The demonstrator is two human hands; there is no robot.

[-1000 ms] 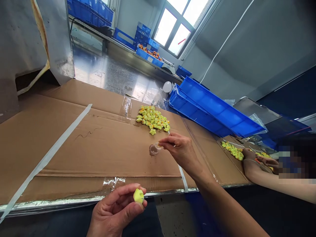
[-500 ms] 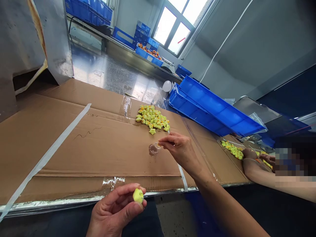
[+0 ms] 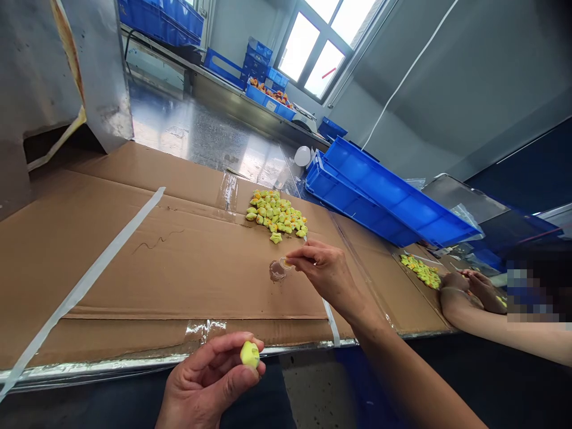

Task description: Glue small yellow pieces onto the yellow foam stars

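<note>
My left hand [image 3: 208,381] is low at the near table edge, pinching a small yellow-green piece [image 3: 250,354] between thumb and fingers. My right hand [image 3: 324,268] reaches over the cardboard, its fingertips pinched on a thin tool whose tip sits in a small clear dish [image 3: 284,263]. A dark wet spot [image 3: 277,271] marks the cardboard just left of the dish. A pile of several yellow-green and orange pieces [image 3: 277,217] lies beyond my right hand.
Flattened cardboard [image 3: 134,268] with tape strips covers the metal table. Stacked blue bins [image 3: 379,199] lie to the right. A co-worker's hands [image 3: 469,289] rest beside another pile of pieces [image 3: 420,271]. More blue crates stand by the window [image 3: 263,77].
My hands have hardly moved. The co-worker's hands at the right have shifted, one now lying over the other.
</note>
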